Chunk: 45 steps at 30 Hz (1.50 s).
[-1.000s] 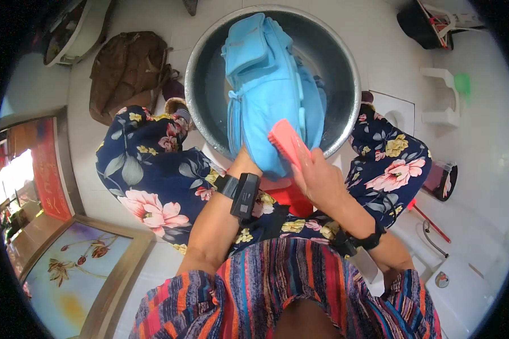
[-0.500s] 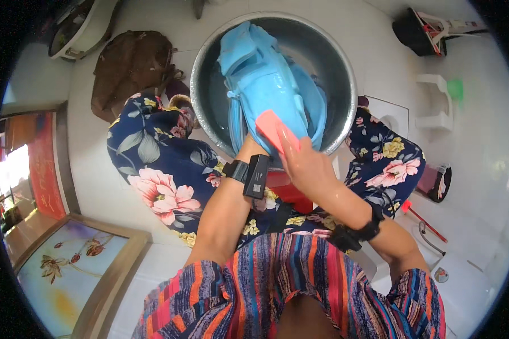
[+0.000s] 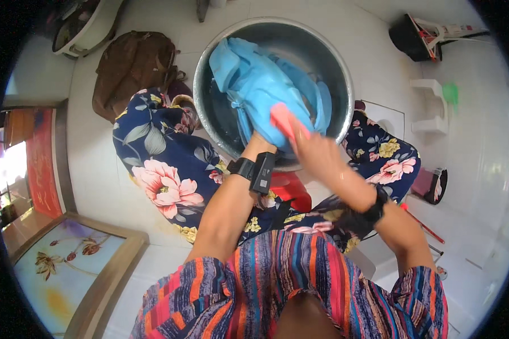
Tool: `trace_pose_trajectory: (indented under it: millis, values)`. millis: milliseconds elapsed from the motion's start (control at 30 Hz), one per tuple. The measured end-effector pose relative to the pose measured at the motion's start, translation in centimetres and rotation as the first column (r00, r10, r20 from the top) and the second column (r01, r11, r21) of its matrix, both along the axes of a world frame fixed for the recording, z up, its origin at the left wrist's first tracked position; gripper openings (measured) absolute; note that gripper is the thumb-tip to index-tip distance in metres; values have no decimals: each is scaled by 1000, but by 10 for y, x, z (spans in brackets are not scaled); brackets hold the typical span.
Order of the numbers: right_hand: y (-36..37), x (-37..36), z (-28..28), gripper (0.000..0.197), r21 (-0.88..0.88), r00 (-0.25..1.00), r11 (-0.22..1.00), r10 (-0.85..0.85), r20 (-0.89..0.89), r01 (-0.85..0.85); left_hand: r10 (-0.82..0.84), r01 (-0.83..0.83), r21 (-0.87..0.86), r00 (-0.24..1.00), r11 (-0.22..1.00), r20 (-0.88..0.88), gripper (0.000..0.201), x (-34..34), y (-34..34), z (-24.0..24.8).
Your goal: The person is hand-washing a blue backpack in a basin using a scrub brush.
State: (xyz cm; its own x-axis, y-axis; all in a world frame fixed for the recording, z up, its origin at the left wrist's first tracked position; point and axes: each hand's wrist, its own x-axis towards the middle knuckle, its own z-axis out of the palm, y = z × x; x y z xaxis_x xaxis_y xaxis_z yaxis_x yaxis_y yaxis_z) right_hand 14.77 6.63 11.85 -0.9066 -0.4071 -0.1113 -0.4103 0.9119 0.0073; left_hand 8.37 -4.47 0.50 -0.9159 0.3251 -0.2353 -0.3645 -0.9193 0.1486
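Note:
A wet, light-blue backpack (image 3: 260,85) lies in a big round metal basin (image 3: 202,110), its lower part over the near rim. My left hand (image 3: 262,143) goes in under the bag's near end, so its fingers are hidden and only the wrist side shows. In my right hand (image 3: 316,153) is a pink scrub brush (image 3: 288,121), pressed against the bag's near right part. The fingers wrap round it, blurred by motion, and the bristles are out of sight.
A brown backpack (image 3: 133,70) lies on the floor left of the basin. Between my legs is a red object (image 3: 288,189), partly covered. On the right stand a white stool (image 3: 432,107) and a black-headed broom or dustpan (image 3: 410,38). A framed picture (image 3: 68,260) leans at lower left.
The right hand and brush have moved a little right over the bag. The bag's top has sagged lower and to the left, and its cloth is more crumpled.

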Motion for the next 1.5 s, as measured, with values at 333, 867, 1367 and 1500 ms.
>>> trace_pose_trajectory:
  millis: [333,867,1367,1500]
  values:
    - [-19,-9,-1,53,-18,1000,1000,2,23,-1,-74,-143,-486,913,862,-401,41,-11,8,-45]
    - [16,-60,19,53,-16,978,987,-154,144,158,-81,101,169,989,980,-124,36,-4,20,-17]
    - [-42,-50,26,42,11,978,984,173,114,-176,-76,71,262,997,962,11,32,19,-12,-32]
    - [17,-64,-11,52,-13,994,995,102,34,-102,-51,30,289,997,957,63,34,14,30,5]
